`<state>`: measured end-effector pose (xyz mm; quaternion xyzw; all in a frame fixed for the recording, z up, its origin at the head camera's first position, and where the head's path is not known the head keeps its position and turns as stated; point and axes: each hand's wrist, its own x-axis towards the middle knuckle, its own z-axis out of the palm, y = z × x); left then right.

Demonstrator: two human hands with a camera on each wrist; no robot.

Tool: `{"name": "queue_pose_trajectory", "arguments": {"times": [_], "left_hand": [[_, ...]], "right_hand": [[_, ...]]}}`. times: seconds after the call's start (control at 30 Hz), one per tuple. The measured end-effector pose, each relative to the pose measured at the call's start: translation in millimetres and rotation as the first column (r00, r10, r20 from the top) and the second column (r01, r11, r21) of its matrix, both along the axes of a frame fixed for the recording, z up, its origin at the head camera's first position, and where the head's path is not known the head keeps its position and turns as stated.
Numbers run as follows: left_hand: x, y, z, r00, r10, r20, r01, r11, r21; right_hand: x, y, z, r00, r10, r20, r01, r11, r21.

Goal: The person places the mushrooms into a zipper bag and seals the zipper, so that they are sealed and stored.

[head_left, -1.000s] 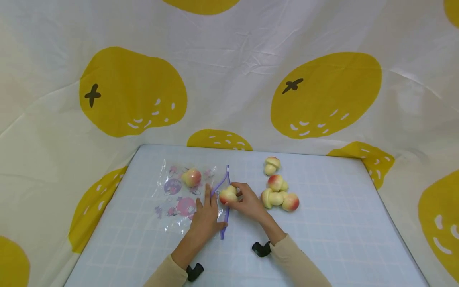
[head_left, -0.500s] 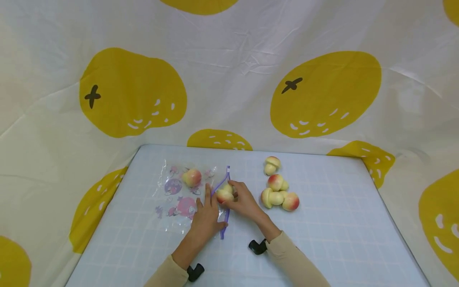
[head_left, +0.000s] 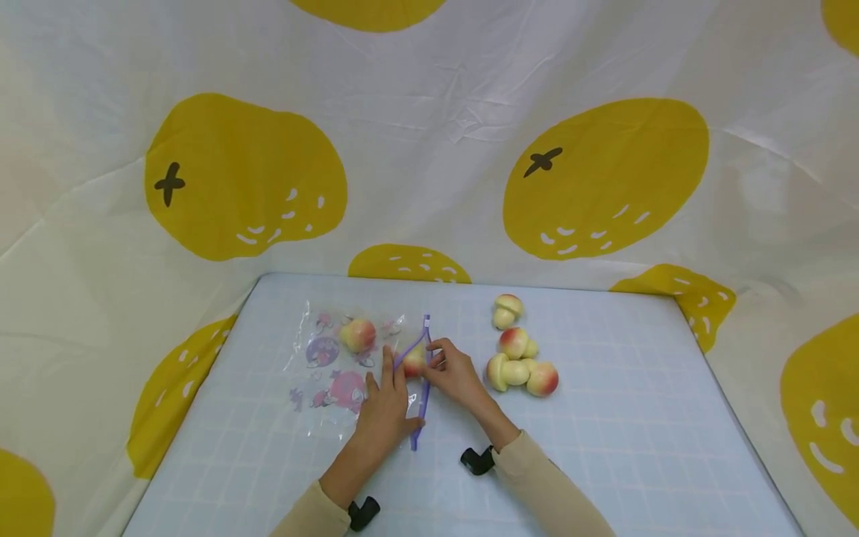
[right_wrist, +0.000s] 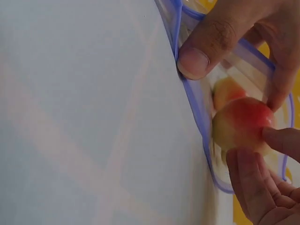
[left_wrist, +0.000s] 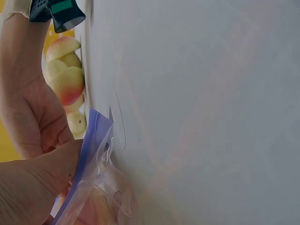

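A clear printed bag with a purple zip edge lies flat, one red-and-yellow mushroom-shaped piece inside. My left hand rests on it, fingers spread and fairly straight; in the right wrist view the thumb presses the purple edge and the mouth gapes. At the mouth, my right hand pinches a second piece between thumb and fingertips; in the right wrist view this piece sits within the purple rim, its near end partly covered by fingers.
Right of the bag are several similar pieces: one stands apart at the back, and a touching group lies nearer. A patterned cloth hangs behind the table. Black wrist devices are on both wrists.
My right hand has moved left with the piece, which has passed from beside the purple edge into the bag's mouth. My left hand has stayed nearly still.
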<state>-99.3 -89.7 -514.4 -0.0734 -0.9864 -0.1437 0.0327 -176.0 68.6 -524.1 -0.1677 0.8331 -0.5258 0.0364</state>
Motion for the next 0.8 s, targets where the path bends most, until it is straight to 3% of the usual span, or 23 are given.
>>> {"name": "queue_pose_trajectory", "arguments": {"times": [0.13, 0.27, 0.53, 0.63, 0.8], "left_hand": [[0.5, 0.6, 0.8, 1.0, 0.0, -0.005, 0.0, 1.0, -0.01], [1.2, 1.3, 1.0, 1.0, -0.002, -0.01, 0.002, 1.0, -0.009], [0.2, 1.6, -1.3, 0.997, -0.024, -0.075, 0.02, 0.999, -0.045], [0.1, 0.9, -2.5, 0.997, -0.024, -0.078, 0.02, 0.998, -0.053], [1.2, -0.4, -3.6, 0.997, -0.026, -0.075, 0.023, 0.999, -0.046]], "right_hand": [[-3.6, -9, -2.4, 0.989, 0.015, 0.15, 0.006, 0.99, -0.14], [-7.7, -18, -6.4, 0.96, 0.059, 0.273, 0.026, 0.954, -0.299], [-12.7, -27, -12.6, 0.968, 0.093, 0.232, 0.015, 0.904, -0.426], [-12.9, -30, -13.9, 0.952, 0.149, 0.268, 0.003, 0.869, -0.494], [-14.8, -37, -16.0, 0.922, 0.182, 0.341, 0.018, 0.861, -0.508]]}}
